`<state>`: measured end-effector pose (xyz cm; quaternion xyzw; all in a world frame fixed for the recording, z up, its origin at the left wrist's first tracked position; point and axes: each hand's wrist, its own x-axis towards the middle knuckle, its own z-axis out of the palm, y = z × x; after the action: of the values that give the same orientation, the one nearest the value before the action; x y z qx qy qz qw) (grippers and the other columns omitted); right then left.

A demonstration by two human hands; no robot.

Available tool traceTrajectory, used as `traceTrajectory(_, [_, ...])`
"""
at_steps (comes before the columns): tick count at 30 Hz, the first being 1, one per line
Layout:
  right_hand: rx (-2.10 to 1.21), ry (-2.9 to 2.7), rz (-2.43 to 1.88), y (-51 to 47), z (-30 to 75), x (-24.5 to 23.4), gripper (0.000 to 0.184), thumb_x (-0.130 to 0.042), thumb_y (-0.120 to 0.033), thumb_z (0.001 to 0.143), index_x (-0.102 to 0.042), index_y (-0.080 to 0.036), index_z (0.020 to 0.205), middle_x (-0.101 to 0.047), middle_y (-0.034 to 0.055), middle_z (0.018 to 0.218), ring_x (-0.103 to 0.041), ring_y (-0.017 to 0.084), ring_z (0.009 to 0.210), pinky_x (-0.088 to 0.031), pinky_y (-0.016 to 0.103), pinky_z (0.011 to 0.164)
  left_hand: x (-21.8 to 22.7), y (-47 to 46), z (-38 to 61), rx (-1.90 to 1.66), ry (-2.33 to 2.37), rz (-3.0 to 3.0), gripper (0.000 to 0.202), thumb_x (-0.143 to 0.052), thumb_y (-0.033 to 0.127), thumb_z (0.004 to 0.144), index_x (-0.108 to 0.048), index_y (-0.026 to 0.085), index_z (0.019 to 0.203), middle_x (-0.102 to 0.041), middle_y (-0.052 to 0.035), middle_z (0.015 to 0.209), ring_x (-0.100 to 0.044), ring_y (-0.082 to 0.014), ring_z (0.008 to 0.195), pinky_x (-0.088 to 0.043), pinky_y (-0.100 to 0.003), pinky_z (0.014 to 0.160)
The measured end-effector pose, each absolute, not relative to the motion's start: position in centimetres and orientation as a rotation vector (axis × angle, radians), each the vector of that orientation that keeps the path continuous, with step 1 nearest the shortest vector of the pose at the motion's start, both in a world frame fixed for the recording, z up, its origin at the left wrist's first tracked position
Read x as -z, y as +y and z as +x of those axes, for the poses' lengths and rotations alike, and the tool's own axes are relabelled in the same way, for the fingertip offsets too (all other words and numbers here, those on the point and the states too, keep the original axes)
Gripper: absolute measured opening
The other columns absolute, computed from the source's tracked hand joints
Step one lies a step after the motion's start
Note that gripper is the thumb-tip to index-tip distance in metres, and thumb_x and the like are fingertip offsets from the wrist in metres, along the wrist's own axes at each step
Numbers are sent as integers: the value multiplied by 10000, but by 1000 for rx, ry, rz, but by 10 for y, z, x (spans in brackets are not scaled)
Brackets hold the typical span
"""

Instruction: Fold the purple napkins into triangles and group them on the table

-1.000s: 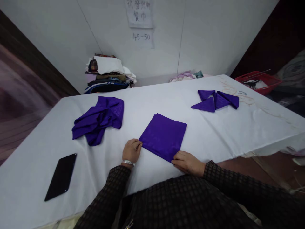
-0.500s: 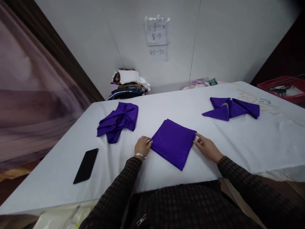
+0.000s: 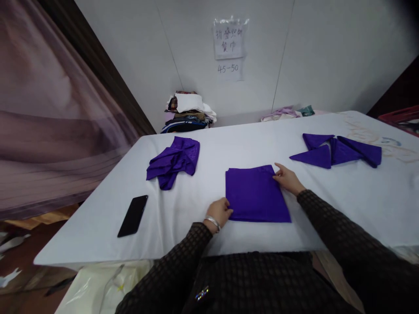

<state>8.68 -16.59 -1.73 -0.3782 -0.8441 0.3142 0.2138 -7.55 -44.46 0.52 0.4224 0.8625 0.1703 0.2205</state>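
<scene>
A purple cloth napkin (image 3: 257, 194), folded into a flat square, lies on the white table in front of me. My left hand (image 3: 220, 213) grips its lower left corner between thumb and fingers. At the upper right edge, my right hand (image 3: 288, 179) pinches the cloth, its index finger lifted away. Farther left is a crumpled purple napkin (image 3: 176, 160). Several pointed folds of purple cloth (image 3: 345, 150) lie together on the right, apart from my hands.
A black phone (image 3: 132, 216) lies on the white tablecloth (image 3: 183, 213) at the left. Behind the table's far edge stand a stack of folded clothes (image 3: 186, 114) and a lilac cloth heap (image 3: 282, 114). A handwritten sign (image 3: 229, 48) hangs on the wall. A sheer curtain (image 3: 65, 131) drapes at the left.
The square napkin has turned from a diamond position to sides roughly in line with the table edge. My left hand is now at its lower corner, my right at its upper edge. The view has shifted left.
</scene>
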Motion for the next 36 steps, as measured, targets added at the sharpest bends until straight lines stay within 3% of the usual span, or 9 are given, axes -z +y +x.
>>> traceTrajectory(3, [-862,-2375,-1055,-142,74,8,596,-573,-185,744,-451,-94,1321,-680,73,920,-601,140,676,-499,291,703,-2,-441,-36,-444,2188,1350,191,-661,308,743,-629,231,914,-673,6,738,-616,-156,715,-423,-254,644])
traceTrajectory(6, [-731,-2469,-971,-144,75,-2,491,-563,-224,777,-527,-111,1253,-659,117,1056,-622,185,839,-499,338,806,-2,-439,-34,-512,2130,1355,160,-636,345,765,-649,231,877,-679,9,743,-613,-151,708,-425,-248,635])
traceTrajectory(11, [-624,-2688,-500,-209,105,0,368,-496,-300,860,-587,-164,1190,-601,119,1206,-546,231,1120,-420,422,987,-6,-434,-100,-662,2436,1172,146,-545,284,834,-664,201,837,-677,-5,790,-594,-136,730,-434,-246,684])
traceTrajectory(16, [-605,-2768,-331,-272,131,19,376,-501,-331,882,-568,-206,1229,-547,122,1298,-450,270,1245,-359,523,1024,-3,-408,-144,-694,2582,1152,186,-553,282,837,-668,175,936,-656,-43,933,-588,-147,835,-436,-259,786])
traceTrajectory(25, [-404,-2752,-471,-277,153,22,368,-471,-382,896,-577,-225,1211,-526,114,1324,-415,284,1275,-303,558,1034,3,-376,-139,-577,2582,1106,341,-565,430,816,-655,176,1025,-598,-75,1063,-583,-169,926,-424,-262,777])
traceTrajectory(28, [-278,-2651,-714,-264,167,20,406,-453,-400,894,-566,-185,1220,-523,150,1307,-457,301,1225,-367,516,993,2,-367,-140,-497,2627,1151,337,-556,433,815,-645,172,1010,-594,-87,1063,-577,-191,948,-425,-277,772])
traceTrajectory(36, [-241,-2575,-1209,-241,186,20,456,-427,-390,886,-502,-151,1268,-626,126,1005,-580,264,930,-464,378,789,2,-352,-140,-312,2600,1296,170,-530,310,820,-642,186,853,-639,-81,991,-590,-193,924,-430,-281,760])
